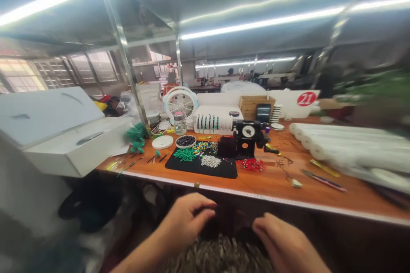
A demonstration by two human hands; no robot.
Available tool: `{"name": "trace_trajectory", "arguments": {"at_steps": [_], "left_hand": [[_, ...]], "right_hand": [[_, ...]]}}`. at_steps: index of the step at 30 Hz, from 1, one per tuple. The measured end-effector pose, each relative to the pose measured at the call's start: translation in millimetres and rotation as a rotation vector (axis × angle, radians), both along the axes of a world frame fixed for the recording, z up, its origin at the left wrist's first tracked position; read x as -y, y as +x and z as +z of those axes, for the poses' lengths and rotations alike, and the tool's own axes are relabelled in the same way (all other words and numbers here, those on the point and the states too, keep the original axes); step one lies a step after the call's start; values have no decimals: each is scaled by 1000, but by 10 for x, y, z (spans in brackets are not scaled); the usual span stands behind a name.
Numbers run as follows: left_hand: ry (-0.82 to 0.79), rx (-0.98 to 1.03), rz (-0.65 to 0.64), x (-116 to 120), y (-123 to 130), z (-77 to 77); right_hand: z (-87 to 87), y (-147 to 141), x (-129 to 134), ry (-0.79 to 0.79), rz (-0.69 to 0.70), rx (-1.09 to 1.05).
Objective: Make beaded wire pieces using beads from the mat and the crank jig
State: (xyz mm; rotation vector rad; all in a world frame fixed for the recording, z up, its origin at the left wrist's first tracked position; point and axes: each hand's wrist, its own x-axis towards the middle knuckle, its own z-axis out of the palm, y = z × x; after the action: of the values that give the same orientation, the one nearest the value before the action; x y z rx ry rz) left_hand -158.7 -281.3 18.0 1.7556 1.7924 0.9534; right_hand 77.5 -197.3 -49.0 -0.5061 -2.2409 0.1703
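Left hand (187, 222) curled, fingers bent downward; right hand (278, 239) loosely arched, fingers spread slightly. Both low over dark fuzzy bundle (226, 226), below bench front edge, nearest black felt mat (221, 172); pinch or light touch impossible to tell. Mottled brown-grey fabric (218, 256) under bundle, apparently over lap. Orange wooden bench (275, 187) ahead. Green bead heap (184, 155) and white bead heap (210, 161) on mat, probably kept together there against rolling. Red beaded pile (251, 164) just right of mat; black dial-faced gauge (248, 134) just behind mat, within reach.

On the orange wooden bench (272, 183) lie a black mat (221, 170) with small beads (210, 161), also a white desk fan (180, 102) and long white rolls (346, 145).
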Motion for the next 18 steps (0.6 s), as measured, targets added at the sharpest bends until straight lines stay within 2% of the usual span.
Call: {"name": "trace_trajectory", "arguments": {"at_steps": [2,5,11,18], "left_hand": [[-25,123,-114,-85,273,-92],[-55,153,-143,-186,450,-174],[-127,48,-94,-262,425,-178],[-81,17,-164,-291,439,-263]], "right_hand": [[41,-231,20,63,11,28],[-2,-370,1,131,-31,34],[-86,-334,-13,81,-76,18],[-140,-377,-13,4,-98,-32]]}}
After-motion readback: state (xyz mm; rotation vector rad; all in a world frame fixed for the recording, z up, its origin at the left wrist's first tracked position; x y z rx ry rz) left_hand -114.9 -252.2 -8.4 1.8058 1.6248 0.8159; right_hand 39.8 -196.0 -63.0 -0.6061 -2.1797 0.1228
